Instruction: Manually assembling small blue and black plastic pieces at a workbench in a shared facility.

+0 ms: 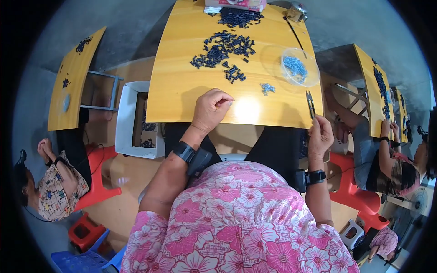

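Observation:
My left hand [211, 109] is over the near edge of the yellow table, left of the middle, its thumb and fingers pinched together. Whatever is between those fingertips, if anything, is too small to make out. At the table's near right corner, my right hand [321, 133] has its fingers closed at the lower end of dark thread snips [311, 103], whose points face away from me. A small cluster of silvery-blue metal pieces [267, 88] lies between my hands, farther in. Beyond my left hand is a small group of short black parts [234, 73].
Larger heaps of black parts [223, 49] spread toward the far end. A clear round tub [311, 77] of small metal pieces stands at the right, with a metal canister [297, 12] behind it. Left of the table is a white box [129, 123]. People sit at side tables on both sides.

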`<state>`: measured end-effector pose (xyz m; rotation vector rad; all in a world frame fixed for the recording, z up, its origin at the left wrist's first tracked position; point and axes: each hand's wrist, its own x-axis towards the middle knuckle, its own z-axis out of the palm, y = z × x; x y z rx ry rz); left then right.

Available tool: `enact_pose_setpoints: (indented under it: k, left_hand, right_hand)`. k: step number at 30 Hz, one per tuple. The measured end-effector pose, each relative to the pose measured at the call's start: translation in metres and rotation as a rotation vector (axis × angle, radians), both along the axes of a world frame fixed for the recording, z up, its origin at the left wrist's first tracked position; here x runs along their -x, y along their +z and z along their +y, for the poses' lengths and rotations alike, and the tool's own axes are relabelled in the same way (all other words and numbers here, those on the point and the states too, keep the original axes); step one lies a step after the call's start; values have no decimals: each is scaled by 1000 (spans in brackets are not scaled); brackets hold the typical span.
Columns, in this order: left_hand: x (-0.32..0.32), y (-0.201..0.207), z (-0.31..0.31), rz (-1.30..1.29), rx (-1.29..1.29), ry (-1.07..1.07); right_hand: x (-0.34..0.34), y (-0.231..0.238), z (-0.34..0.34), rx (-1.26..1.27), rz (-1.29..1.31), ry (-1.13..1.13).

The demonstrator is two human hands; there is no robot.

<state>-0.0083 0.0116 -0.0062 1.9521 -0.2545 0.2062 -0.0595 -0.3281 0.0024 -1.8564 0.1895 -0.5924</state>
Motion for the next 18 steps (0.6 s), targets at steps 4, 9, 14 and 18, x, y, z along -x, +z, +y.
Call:
enact_pose_setpoints:
  k: [4, 9, 14, 18]
  left_hand:
    - [1, 4, 1, 11, 28, -6]
    - [1, 5, 2, 7, 52, -7]
    - [1, 6, 2, 1, 70, -6]
    - [1, 3, 3, 7, 92, -8]
  right_hand:
    - [-26, 21, 72, 267, -27, 283]
    - [-65, 21, 131, 394, 73, 451]
    - [-92, 18, 157, 612, 8, 414]
    - [-100, 27, 166, 711, 6, 431]
